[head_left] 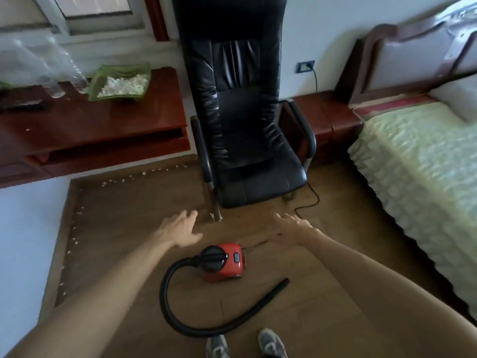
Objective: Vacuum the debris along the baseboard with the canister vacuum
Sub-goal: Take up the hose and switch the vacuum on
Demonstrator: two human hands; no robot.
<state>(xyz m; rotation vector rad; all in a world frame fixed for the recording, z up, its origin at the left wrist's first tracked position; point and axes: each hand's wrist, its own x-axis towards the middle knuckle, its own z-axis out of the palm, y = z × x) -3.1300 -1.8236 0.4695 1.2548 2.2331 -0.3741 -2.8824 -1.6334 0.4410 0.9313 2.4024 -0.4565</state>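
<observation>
A small red canister vacuum (224,262) with a black top sits on the wooden floor in front of my feet. Its black hose (180,324) loops left and round to the right, ending in an open nozzle tip (284,282) lying on the floor. White crumbs of debris (74,228) line the brown baseboard (60,244) on the left and along the far wall under the desk. My left hand (178,231) and my right hand (291,228) are both stretched forward above the floor beyond the vacuum, fingers spread, holding nothing.
A black leather armchair (247,125) stands straight ahead. Its left neighbour is a red-brown desk (90,135) with a green bowl (118,82) of white bits. A bed (418,177) fills the right. The power cord (309,200) runs from a wall socket (305,66) across the floor.
</observation>
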